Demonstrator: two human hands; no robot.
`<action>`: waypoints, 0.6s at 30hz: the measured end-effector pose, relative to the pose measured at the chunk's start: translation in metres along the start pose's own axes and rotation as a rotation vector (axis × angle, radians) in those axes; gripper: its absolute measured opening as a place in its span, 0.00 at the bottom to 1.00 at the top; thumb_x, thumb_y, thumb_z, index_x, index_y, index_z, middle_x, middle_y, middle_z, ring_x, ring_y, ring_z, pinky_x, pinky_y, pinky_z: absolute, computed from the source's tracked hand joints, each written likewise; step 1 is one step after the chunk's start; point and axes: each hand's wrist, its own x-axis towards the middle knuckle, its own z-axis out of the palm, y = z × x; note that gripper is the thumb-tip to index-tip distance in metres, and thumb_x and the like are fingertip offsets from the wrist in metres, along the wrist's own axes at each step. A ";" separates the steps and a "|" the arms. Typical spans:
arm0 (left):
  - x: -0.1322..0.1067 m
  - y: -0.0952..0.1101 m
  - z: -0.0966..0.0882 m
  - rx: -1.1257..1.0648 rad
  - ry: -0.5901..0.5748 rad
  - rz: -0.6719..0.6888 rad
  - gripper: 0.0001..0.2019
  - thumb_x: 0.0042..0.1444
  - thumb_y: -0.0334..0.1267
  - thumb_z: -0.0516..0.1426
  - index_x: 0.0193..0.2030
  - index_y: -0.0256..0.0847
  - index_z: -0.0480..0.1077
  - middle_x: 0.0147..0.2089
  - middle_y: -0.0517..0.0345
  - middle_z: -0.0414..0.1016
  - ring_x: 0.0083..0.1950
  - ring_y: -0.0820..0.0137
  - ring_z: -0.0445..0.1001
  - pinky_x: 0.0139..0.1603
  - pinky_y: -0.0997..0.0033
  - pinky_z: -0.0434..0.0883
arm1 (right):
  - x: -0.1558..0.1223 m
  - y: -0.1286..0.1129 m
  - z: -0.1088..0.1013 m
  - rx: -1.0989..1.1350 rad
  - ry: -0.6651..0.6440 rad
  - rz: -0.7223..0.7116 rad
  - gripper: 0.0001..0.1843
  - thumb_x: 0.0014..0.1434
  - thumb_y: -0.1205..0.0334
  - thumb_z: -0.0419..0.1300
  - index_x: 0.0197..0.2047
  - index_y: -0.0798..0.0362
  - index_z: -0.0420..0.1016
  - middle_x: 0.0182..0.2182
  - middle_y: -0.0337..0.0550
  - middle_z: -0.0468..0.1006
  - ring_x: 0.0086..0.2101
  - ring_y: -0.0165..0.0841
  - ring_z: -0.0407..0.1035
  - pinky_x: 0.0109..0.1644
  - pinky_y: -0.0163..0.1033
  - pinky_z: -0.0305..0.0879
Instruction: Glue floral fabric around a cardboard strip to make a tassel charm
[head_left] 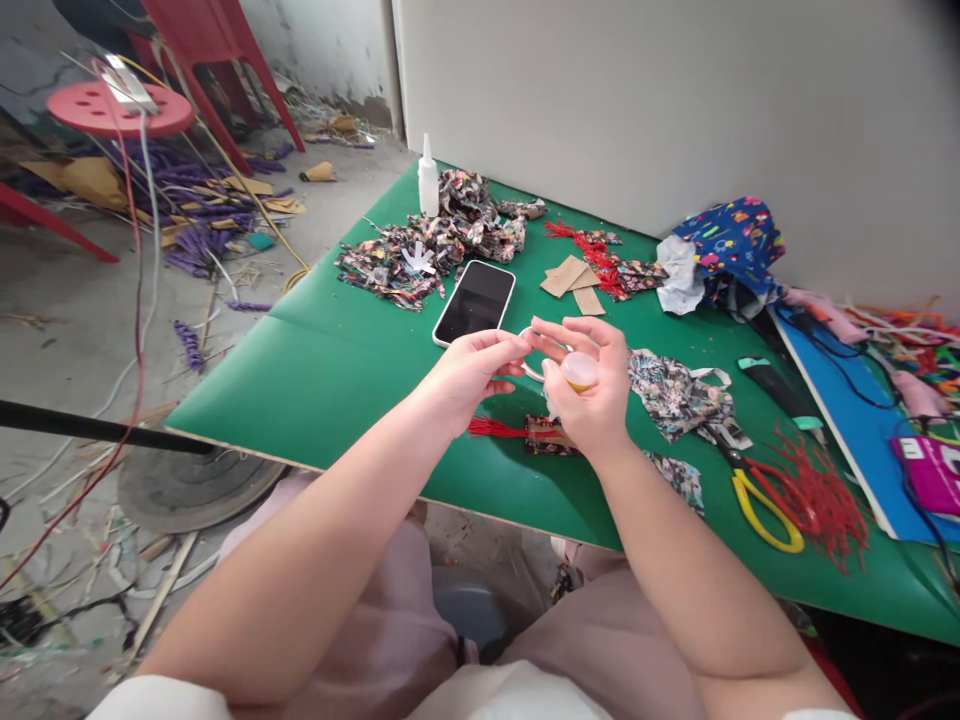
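My left hand [484,370] is closed, thumb and fingertips pinched at the edge of a thin white loop or band [531,368]. Inside my right hand [592,390] sits a small round object with a pale, translucent face and yellow rim [580,370]. Its fingers curl around this object, and their tips point toward the left hand. Below the hands lies a brown piece with dark patterned fabric edges [551,437] and a red tassel [495,428], partly hidden by my right hand. Just beyond my left hand is a phone [475,303] with a dark screen.
Patterned fabric scraps [420,255], a white nozzle bottle [428,180] and brown card pieces [571,280] lie at the back of the green table [315,350]. Yellow-handled scissors [761,510], red strands [821,500], a dark cutter [780,390] and a blue board [847,400] are at right.
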 end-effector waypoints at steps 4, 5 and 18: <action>0.000 0.000 0.000 -0.007 -0.014 -0.022 0.07 0.46 0.39 0.62 0.28 0.38 0.70 0.25 0.64 0.67 0.28 0.79 0.67 0.28 0.79 0.64 | 0.001 0.001 0.000 0.053 0.027 0.026 0.20 0.56 0.70 0.57 0.50 0.43 0.61 0.48 0.39 0.74 0.51 0.36 0.70 0.58 0.49 0.67; 0.000 0.000 0.000 -0.007 -0.016 -0.025 0.07 0.46 0.39 0.62 0.28 0.38 0.70 0.25 0.64 0.67 0.28 0.79 0.67 0.28 0.79 0.63 | 0.001 0.001 0.001 0.074 0.043 0.036 0.20 0.56 0.69 0.58 0.50 0.43 0.61 0.48 0.39 0.74 0.51 0.36 0.69 0.58 0.49 0.67; -0.002 0.001 0.003 -0.026 -0.022 -0.033 0.09 0.46 0.42 0.62 0.31 0.39 0.72 0.25 0.64 0.68 0.28 0.79 0.68 0.29 0.79 0.63 | 0.004 0.000 -0.001 0.168 0.099 0.119 0.19 0.55 0.68 0.58 0.49 0.44 0.60 0.46 0.39 0.76 0.50 0.37 0.71 0.56 0.49 0.69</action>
